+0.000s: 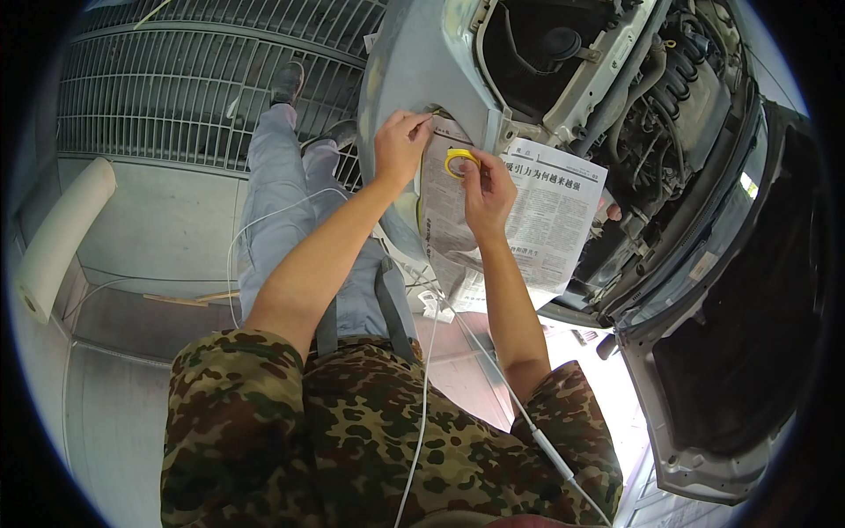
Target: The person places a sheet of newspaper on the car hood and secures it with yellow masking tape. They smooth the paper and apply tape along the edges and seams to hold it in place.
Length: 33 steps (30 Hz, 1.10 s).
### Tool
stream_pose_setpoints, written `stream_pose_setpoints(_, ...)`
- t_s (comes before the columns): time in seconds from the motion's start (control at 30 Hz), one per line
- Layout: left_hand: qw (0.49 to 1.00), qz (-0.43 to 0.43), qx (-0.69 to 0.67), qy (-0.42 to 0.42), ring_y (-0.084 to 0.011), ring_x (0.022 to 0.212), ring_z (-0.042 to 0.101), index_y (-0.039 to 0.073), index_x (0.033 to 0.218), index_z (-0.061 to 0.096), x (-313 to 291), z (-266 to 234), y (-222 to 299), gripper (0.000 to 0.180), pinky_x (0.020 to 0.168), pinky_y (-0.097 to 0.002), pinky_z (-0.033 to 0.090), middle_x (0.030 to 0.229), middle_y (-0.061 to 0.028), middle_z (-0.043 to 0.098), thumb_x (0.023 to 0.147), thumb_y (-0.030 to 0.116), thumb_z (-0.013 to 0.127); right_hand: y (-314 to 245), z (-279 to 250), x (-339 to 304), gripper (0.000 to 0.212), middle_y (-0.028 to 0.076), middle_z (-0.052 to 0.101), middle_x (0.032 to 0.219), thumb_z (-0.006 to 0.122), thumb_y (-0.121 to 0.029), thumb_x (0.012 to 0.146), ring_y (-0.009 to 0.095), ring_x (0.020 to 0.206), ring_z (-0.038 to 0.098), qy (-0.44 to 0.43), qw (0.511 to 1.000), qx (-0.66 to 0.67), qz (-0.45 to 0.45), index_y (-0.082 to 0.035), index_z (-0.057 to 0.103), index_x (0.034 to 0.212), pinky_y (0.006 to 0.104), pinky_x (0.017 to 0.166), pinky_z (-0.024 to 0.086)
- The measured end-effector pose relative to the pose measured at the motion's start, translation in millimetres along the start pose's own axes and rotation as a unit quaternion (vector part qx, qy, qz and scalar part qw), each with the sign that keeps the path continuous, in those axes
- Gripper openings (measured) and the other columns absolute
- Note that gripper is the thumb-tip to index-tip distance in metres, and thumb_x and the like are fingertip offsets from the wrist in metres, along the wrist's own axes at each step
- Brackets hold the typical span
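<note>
The right hand [489,195] pinches a yellow tape roll [459,152] over the newspaper [556,211]. The left hand [402,151], fingertips pressed together, sits at the newspaper's upper-left corner, contents undeterminable. The engine bay [678,97] lies right of the newspaper.

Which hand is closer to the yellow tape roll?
Right. The right hand holds the yellow tape roll. The left hand is apart from it, up and to its left, by the grey car panel.

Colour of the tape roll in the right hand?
Yellow tape roll, best seen in the head view.
</note>
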State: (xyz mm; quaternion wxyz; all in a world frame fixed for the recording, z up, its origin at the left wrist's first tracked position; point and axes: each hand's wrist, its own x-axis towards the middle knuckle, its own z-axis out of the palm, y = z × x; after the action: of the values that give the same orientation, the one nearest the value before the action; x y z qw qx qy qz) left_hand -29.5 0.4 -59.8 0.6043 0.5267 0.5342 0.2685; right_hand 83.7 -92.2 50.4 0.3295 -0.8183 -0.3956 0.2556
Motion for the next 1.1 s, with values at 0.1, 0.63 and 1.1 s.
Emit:
stream_pose_setpoints(0.1,1.000,0.015,0.026,0.003,-0.0254,0.078,0.071,0.006,0.104,0.081,3.5,0.2,-1.4,0.012,0.073,-0.0364,0.056,0.095,-0.0087,0.073,0.094,0.010,0.076,0.4,0.2,-0.9,0.018,0.003,0.069,0.091,0.071,-0.006,0.104,0.007,0.073,0.063,0.001,1.000,0.011,0.013,0.002,0.071,0.121,0.0215,0.066,0.054)
stream_pose_setpoints(0.63,0.999,-0.024,0.009,0.022,-0.0250,0.077,0.071,0.005,0.104,0.077,1.4,9.4,-0.5,0.011,0.073,-0.0360,0.056,0.098,-0.0089,0.070,0.096,0.010,0.072,-2.5,-0.1,-0.1,0.020,0.003,0.070,0.092,0.071,-0.007,0.104,0.006,0.076,0.066,0.001,0.999,0.031,0.026,0.001,0.071,0.122,0.0215,0.068,0.055)
stream_pose_setpoints(1.1,0.986,0.126,0.106,0.019,-0.0313,0.087,0.069,0.004,0.116,0.077,-4.7,5.3,-3.8,0.021,0.078,-0.0397,0.056,0.102,-0.0113,0.070,0.096,0.007,0.072,0.9,0.0,-0.9,0.019,0.007,0.073,0.096,0.072,-0.003,0.101,0.011,0.080,0.069,0.009,0.998,0.048,0.049,0.001,0.073,0.119,0.0240,0.070,0.056)
